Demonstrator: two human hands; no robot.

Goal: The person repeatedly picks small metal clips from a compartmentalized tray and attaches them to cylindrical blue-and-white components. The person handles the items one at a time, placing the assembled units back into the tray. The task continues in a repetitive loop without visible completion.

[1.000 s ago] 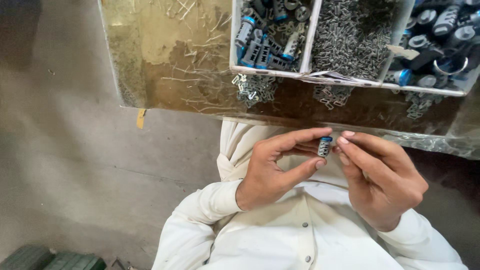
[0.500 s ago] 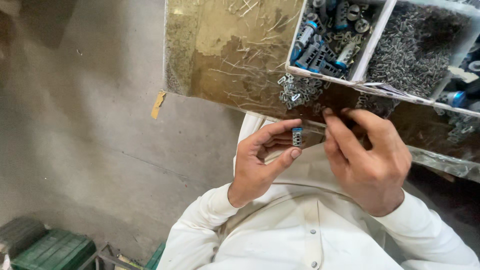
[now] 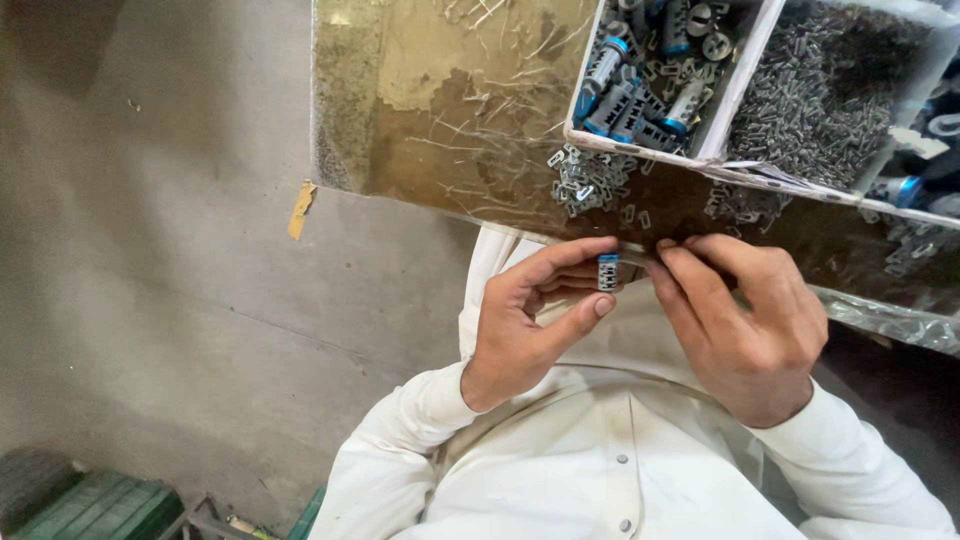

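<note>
Pinching a small blue-capped grey part (image 3: pixel 607 272) between thumb and forefinger, the left hand (image 3: pixel 535 315) holds it just below the worktop's (image 3: pixel 440 130) near edge. The right hand (image 3: pixel 745 320), fingers curled, grips nothing visible; grey concrete floor (image 3: pixel 150 250) lies beneath.

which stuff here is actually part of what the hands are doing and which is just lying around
In use: small blue-topped cylinder pinched in left hand; right hand beside it; loose metal clips; tray of cylinders; tray of clips.
Lying about: green crate; tape scrap.
</note>
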